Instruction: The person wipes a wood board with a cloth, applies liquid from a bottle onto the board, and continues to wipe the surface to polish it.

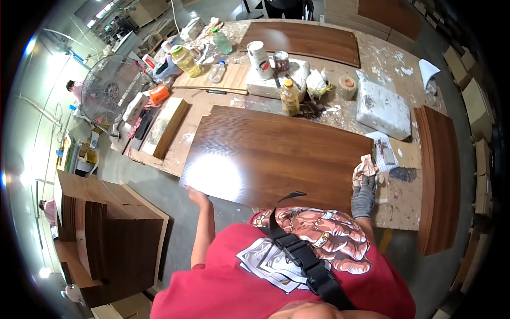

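Note:
A dark brown wood-grain board (276, 154) lies on the worktable before me, its near edge close to my body. My bare left hand (197, 196) grips the board's near left corner, with most of its fingers hidden under the edge. At the right end, my right hand (364, 191), in a grey glove, is closed on a crumpled pale pink cloth (365, 168) against the board's edge. Just beyond the cloth, a small grey block (389, 156) rests on a white patterned sheet (379, 139).
Past the board stand a yellow-capped bottle (290, 98), a paper cup (258, 57), a tin (281, 61) and a white wrapped block (382, 109). Stacked brown panels (440, 181) line the right side. A fan (111, 90) and more panels (127, 239) are at left.

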Available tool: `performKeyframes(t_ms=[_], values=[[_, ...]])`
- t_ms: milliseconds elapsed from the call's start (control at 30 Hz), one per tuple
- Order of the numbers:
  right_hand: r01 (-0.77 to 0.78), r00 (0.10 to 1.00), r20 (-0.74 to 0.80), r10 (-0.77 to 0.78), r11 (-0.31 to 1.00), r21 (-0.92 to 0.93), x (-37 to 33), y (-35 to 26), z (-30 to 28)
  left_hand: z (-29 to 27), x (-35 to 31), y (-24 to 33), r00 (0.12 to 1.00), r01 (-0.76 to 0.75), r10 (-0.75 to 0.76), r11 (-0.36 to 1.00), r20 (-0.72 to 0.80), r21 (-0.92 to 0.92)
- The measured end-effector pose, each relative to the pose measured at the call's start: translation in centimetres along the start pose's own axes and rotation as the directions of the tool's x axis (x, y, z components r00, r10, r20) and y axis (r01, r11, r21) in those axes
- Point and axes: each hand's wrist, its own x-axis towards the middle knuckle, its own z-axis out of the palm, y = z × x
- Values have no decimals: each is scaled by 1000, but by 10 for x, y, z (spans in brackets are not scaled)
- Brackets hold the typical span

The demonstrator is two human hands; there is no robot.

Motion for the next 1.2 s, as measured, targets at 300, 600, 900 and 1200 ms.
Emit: performKeyframes(t_ms=[300, 600, 900, 1200], values=[[190, 982, 9, -191, 981, 46, -6, -33, 28, -38, 89, -70, 973, 213, -219, 973, 73, 89], [300, 815, 215, -538, 710, 637, -8, -170, 26, 51, -93, 8, 615, -513, 295, 854, 731, 87], [-184, 914, 272, -302, 289, 940, 38, -43, 2, 129, -234, -14, -92, -979, 81, 177, 993, -105], [-104, 974, -199, 108, 994, 32, 105, 219, 2, 162, -253, -10, 77, -924, 258, 380, 963, -28]])
